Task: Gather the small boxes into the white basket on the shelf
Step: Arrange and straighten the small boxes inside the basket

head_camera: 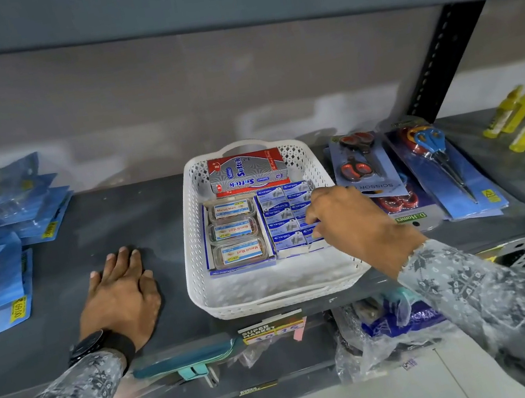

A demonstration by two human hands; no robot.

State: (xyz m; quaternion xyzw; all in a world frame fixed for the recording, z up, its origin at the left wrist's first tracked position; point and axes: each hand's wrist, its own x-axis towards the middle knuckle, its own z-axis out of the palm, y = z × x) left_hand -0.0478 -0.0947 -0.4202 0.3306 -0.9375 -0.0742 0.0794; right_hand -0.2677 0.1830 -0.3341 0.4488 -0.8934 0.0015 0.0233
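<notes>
The right hand (344, 216) is reaching into the white basket (279, 286) on the shelf (152, 210), its grip closing on the small blue boxes (283, 216) stacked there. The left hand (120, 292) is lying flat and open beside it. Scissor packs (367, 167) are crowding the basket's right.

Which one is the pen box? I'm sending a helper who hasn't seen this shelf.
Find the white basket in the middle of the grey shelf. At its far end, behind the small blue-and-white boxes, lies the pen box. It is the largest box there and the only red-and-silver one, printed "Softek".
</notes>
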